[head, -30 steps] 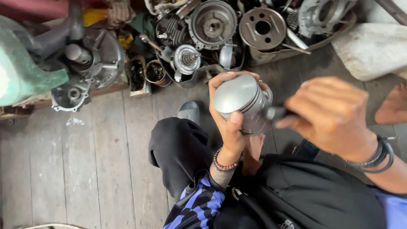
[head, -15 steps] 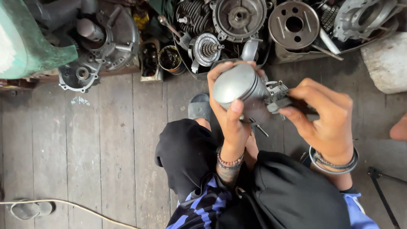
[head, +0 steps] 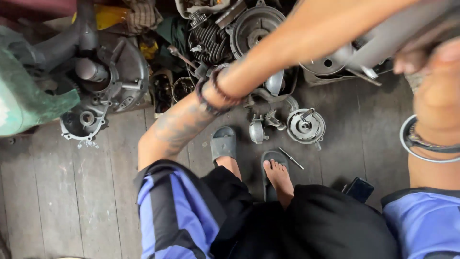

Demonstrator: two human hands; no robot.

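My left arm (head: 268,57) reaches up and to the right across the view, beaded bracelets around it, and its hand passes out of the frame at the top right. A blurred grey metal part (head: 397,33) is raised close to the camera there. My right hand (head: 433,76) is at the right edge, blurred, fingers curled against the underside of that part, with bangles on the wrist. Below them I see my dark trousers, blue striped sleeves, and a bare foot (head: 279,176) on a grey sandal.
On the wooden plank floor (head: 62,192) lie a round metal cover (head: 305,125), a small metal fitting (head: 257,130) and a thin rod (head: 291,158). An engine casing (head: 103,81), a green body (head: 24,96) and piled engine parts (head: 249,29) line the far side. A dark flat object (head: 359,189) is beside my knee.
Both hands rose with the grey part from in front of my knees to the top right, close to the camera. The floor parts and my feet are now uncovered.
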